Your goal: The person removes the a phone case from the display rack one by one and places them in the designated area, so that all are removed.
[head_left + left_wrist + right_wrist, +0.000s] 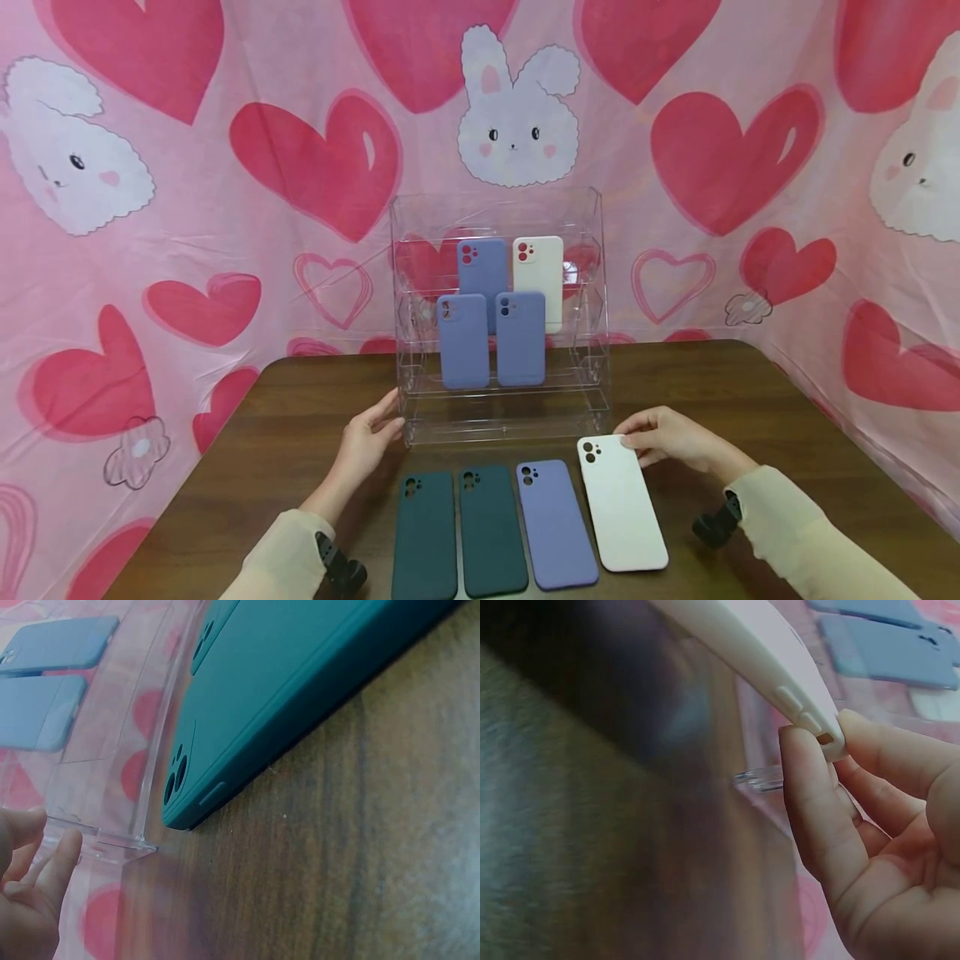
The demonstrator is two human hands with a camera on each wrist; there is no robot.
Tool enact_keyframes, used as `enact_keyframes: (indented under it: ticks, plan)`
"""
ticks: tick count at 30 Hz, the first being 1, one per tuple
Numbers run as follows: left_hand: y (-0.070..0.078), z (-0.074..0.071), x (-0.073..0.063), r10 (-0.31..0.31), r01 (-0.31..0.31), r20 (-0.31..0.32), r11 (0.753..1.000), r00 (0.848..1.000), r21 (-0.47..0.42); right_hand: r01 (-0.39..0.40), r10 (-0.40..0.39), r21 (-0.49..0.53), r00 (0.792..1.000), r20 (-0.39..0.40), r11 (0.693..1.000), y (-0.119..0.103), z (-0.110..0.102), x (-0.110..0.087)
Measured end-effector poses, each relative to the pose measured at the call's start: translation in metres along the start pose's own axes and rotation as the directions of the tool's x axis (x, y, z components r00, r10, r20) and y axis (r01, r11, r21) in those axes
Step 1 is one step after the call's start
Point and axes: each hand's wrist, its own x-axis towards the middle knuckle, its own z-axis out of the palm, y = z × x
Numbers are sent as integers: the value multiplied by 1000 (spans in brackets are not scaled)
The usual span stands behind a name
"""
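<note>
My right hand point(667, 436) pinches the top right corner of a white phone case point(622, 504); in the right wrist view, thumb and fingers meet at that corner beside the side buttons point(799, 709). My left hand point(367, 437) is at the lower left side of a clear tiered display stand point(465, 429), with its fingertips right at the side panel and front corner. Left of the white case lie a purple phone case point(557, 525) and two dark green phone cases, one outer point(425, 533) and one inner point(492, 529).
The stand holds two blue-purple cases on a lower tier, left point(463, 342) and right point(521, 340). Behind them stand another blue-purple case point(482, 267) and a white case point(538, 271). A pink heart-and-rabbit cloth point(431, 158) hangs behind the wooden table point(315, 400).
</note>
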Motion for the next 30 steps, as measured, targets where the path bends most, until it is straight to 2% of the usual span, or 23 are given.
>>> enact_keyframes:
  ticks: [3,8,11,24,30]
  plan:
    - [1,0,-1,28,-28,-4,1000,1000,-6,-10,10,-15,1000,-3,1000,6,3,1]
    - [2,1,2,-63,63,0,998,998,6,-25,23,-54,999,-32,998,12,8,5]
    - [2,1,3,-96,96,1,995,995,13,-35,31,-86,998,-50,996,14,12,7]
    - [0,0,4,-90,90,6,996,996,9,-46,22,-239,994,-104,970,15,23,9]
    - [0,0,4,-92,92,2,996,996,6,-56,23,-276,992,-124,960,13,26,9]
